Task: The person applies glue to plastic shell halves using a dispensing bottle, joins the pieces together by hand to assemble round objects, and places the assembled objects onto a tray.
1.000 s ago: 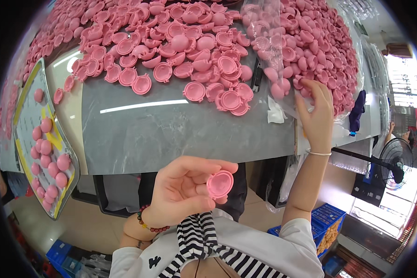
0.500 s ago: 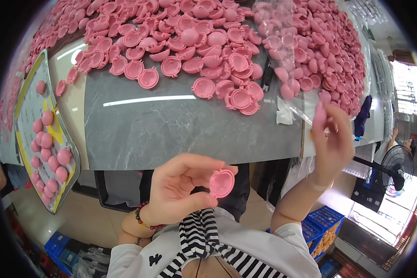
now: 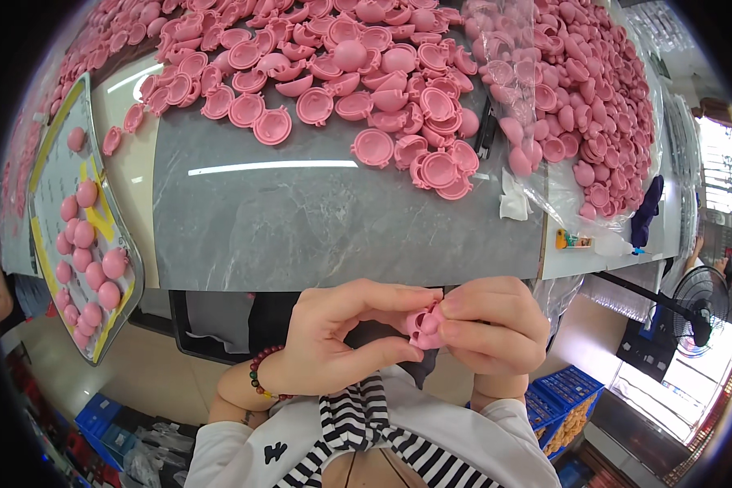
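Note:
In front of my body, below the table's near edge, both hands meet at pink plastic half-shells [image 3: 424, 327]. My left hand [image 3: 333, 329] is closed, its thumb and fingertips gripping the left side of the pink piece. From the right, the thumb and fingers of my right hand [image 3: 494, 324] pinch it too. Small lugs show on the shell; fingers cover the rest, so how the halves sit together is hard to see. A heap of loose pink half-shells [image 3: 314, 106] lies on the grey marbled table [image 3: 325, 220] ahead.
At the left, a tray with yellow markings [image 3: 55, 175] carries several round pink balls [image 3: 96, 276]. More half-shells [image 3: 594, 106] spill from clear plastic sheeting at right. Nearby are a black tool [image 3: 485, 130], a white scrap [image 3: 514, 199], dark cloth [image 3: 647, 213] and a fan [image 3: 698, 313].
My right hand has come from the right-hand pile, bringing a pink piece, down to my left hand. The left hand's half-shell has shifted slightly right and turned.

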`<move>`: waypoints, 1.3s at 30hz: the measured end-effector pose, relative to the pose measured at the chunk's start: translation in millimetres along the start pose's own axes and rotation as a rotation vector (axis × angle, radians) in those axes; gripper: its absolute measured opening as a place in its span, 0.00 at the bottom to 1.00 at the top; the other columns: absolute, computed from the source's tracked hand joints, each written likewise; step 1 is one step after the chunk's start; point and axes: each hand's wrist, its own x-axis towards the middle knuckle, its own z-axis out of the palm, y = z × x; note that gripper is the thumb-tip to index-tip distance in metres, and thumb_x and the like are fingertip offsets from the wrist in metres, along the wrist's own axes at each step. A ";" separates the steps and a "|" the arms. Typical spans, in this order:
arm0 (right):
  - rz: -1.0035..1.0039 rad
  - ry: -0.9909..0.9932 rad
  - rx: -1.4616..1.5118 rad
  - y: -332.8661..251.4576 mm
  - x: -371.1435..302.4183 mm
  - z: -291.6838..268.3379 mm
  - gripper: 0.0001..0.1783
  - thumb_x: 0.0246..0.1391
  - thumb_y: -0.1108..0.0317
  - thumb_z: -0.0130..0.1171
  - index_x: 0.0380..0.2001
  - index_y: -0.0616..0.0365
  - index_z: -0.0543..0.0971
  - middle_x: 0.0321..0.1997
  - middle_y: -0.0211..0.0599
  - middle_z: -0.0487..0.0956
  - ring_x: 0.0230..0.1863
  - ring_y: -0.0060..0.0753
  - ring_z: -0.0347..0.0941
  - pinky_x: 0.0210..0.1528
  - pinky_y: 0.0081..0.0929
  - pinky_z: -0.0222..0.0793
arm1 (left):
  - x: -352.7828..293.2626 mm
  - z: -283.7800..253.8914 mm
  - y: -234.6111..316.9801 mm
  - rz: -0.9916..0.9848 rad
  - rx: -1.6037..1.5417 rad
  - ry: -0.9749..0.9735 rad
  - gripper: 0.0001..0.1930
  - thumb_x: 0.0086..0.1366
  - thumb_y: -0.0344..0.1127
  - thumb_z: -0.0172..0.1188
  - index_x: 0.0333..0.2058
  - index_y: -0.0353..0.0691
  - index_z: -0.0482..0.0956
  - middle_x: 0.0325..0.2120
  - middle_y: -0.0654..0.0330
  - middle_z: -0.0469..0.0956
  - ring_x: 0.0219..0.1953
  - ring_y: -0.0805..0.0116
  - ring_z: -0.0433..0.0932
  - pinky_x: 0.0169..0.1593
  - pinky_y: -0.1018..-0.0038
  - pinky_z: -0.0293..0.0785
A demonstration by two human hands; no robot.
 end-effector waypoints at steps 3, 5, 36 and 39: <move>-0.015 -0.035 -0.037 0.9 -0.7 -1.6 0.17 0.28 0.75 0.65 0.30 0.60 0.78 0.35 0.35 0.76 0.31 0.31 0.73 0.32 0.23 0.72 | 1.0 -1.4 3.3 -0.065 0.005 -0.026 0.20 0.48 0.19 0.61 0.42 0.26 0.69 0.42 0.40 0.71 0.45 0.56 0.73 0.47 0.68 0.71; -0.022 0.000 -0.077 2.8 -1.5 1.8 0.17 0.27 0.75 0.65 0.29 0.59 0.79 0.32 0.33 0.75 0.29 0.29 0.72 0.28 0.21 0.69 | 1.8 -0.8 4.9 -0.063 0.027 -0.012 0.21 0.47 0.19 0.61 0.42 0.26 0.69 0.42 0.40 0.70 0.46 0.56 0.72 0.48 0.68 0.70; 0.192 1.080 -1.085 72.5 -73.7 -96.4 0.21 0.48 0.70 0.56 0.43 0.66 0.63 0.36 0.41 0.70 0.34 0.35 0.66 0.42 0.28 0.63 | 17.0 -11.3 -5.1 0.079 -0.474 0.038 0.34 0.44 0.57 0.64 0.41 0.34 0.70 0.26 0.59 0.70 0.29 0.69 0.71 0.36 0.74 0.66; 0.387 1.083 -0.961 99.0 -99.3 -139.0 0.27 0.47 0.69 0.58 0.47 0.67 0.59 0.40 0.41 0.70 0.37 0.33 0.66 0.45 0.26 0.63 | 14.1 -16.8 -3.1 0.019 -0.662 -0.111 0.39 0.47 0.54 0.64 0.50 0.34 0.59 0.29 0.56 0.72 0.32 0.68 0.73 0.38 0.75 0.67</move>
